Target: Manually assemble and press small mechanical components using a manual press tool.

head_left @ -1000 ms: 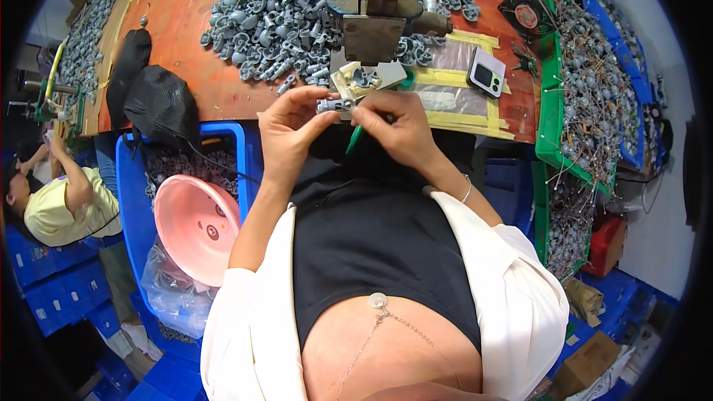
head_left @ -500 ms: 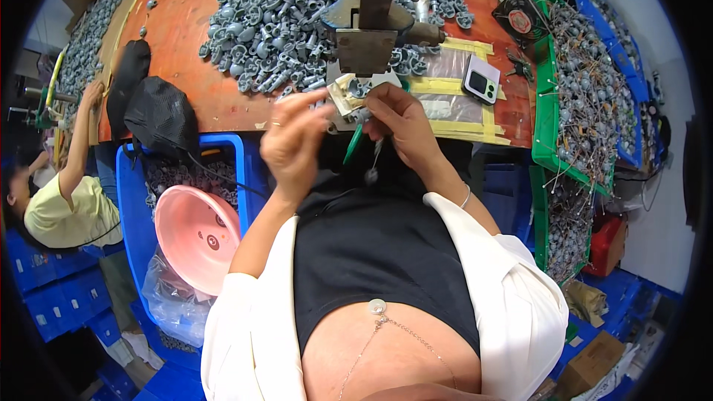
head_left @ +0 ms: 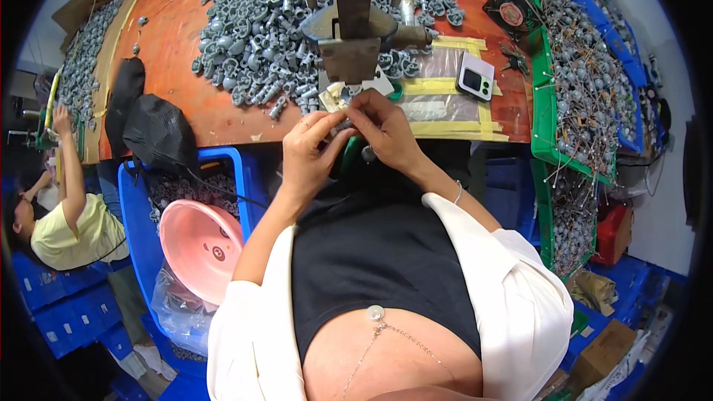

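Both my left hand (head_left: pixel 307 150) and right hand (head_left: pixel 386 134) pinch a grey part (head_left: pixel 342 127) between them: close handwork, the next move likely wanting steadiness.

A white open jacket (head_left: pixel 512 289) over a black top (head_left: pixel 386 245); round pendant (head_left: pixel 376 313), thin bracelet (head_left: pixel 458 191), left hand (head_left: pixel 303 160) ringed.

The middle of the frame is brightly lit. The jacket (head_left: pixel 512 297) at lower right is nearly washed out, while the space below the table (head_left: pixel 172 37) is sunk in shadow. Rimward edges are bent, corners blackened.
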Available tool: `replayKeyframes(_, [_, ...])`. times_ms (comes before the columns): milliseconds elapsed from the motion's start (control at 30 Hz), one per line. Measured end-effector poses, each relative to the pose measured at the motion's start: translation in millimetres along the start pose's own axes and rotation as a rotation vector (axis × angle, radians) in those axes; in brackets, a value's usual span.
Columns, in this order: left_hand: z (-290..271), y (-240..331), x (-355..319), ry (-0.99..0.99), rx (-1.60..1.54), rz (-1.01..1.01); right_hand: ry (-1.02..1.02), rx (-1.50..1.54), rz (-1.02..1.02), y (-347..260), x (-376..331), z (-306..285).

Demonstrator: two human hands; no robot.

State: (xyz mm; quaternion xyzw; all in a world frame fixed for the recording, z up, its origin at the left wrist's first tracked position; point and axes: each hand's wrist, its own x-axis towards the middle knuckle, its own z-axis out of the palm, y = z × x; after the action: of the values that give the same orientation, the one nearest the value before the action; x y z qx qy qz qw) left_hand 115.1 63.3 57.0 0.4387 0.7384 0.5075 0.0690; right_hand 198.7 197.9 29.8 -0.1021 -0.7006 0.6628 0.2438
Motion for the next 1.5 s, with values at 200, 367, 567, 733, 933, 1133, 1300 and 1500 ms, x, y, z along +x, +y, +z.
replayKeyframes(200, [12.1,-14.1,16.6,0.057,0.024,-0.160,0.146,-0.227,0.000,9.5,2.8,-5.3])
replayKeyframes(367, [18.4,-25.9,28.0,0.150,0.083,-0.096,0.166,-0.542,-0.021,13.2,4.5,1.4])
replayKeyframes(567, [12.8,-41.7,36.1,0.026,0.003,0.017,0.163,-0.649,-0.019,13.5,5.2,-4.0])
replayKeyframes(733, [17.6,-24.9,26.3,0.097,0.114,-0.039,0.135,-0.642,-0.056,4.8,4.4,-12.6])
replayKeyframes(933, [11.0,-43.8,33.2,0.022,0.059,0.027,0.224,-0.153,0.115,-18.5,30.5,-72.7])
replayKeyframes(1133, [12.7,-34.1,35.1,-0.071,0.091,0.092,0.080,0.355,-0.033,-54.2,141.3,-105.2])
replayKeyframes(1300, [21.7,-23.7,24.5,0.124,0.226,0.007,0.108,0.068,-0.297,-126.9,168.7,-85.3])
replayKeyframes(1500, [21.3,-26.4,23.8,0.118,0.205,-0.011,0.113,-0.058,-0.826,-131.8,13.2,-39.2])
